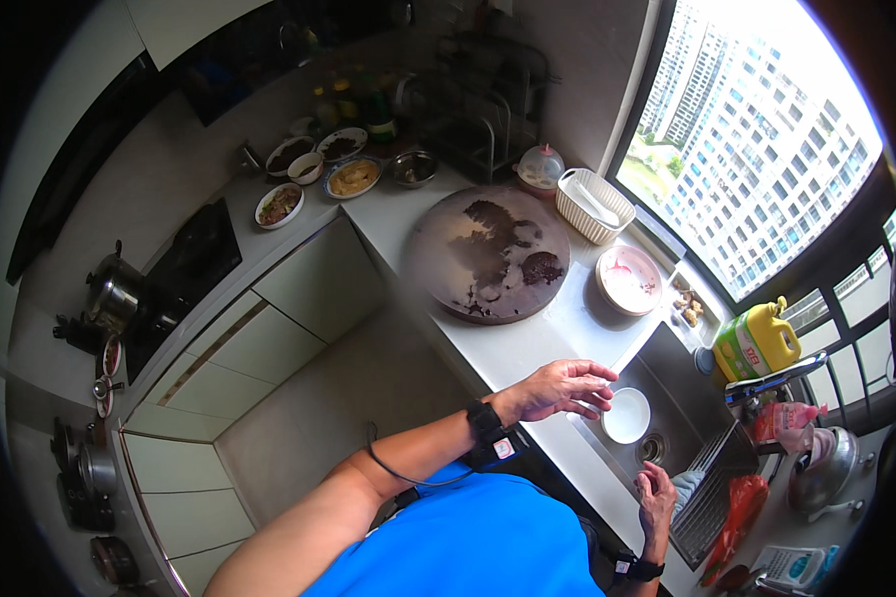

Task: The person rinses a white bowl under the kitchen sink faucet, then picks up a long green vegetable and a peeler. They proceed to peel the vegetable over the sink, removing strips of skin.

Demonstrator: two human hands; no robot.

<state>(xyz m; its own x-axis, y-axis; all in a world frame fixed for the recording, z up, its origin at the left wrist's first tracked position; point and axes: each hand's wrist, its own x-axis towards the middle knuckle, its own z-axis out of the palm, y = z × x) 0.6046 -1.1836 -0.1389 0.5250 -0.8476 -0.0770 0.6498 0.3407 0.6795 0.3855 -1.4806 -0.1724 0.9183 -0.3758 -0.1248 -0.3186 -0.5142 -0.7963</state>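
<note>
My left hand [560, 389] is over the near edge of the stainless steel sink [668, 366], palm down with its fingers spread. Its fingertips are close to the rim of a white bowl [627, 416] in the sink; whether they touch it, I cannot tell. Further right, my right hand [655, 498] has its fingers loosely curled and apart, with nothing visible between them. Beside it a blue-grey cloth [688, 489] lies against the dark drying rack [713, 496] over the sink. The drain [650, 450] shows between both hands.
A round chopping board [448, 254] with dark wet patches lies on the counter beside stacked plates [629, 280] and a ribbed basket [596, 224]. A yellow detergent jug [761, 339], red plastic bag [739, 515] and metal kettle [825, 477] line the sink's far side. Food dishes [353, 177] stand in the corner.
</note>
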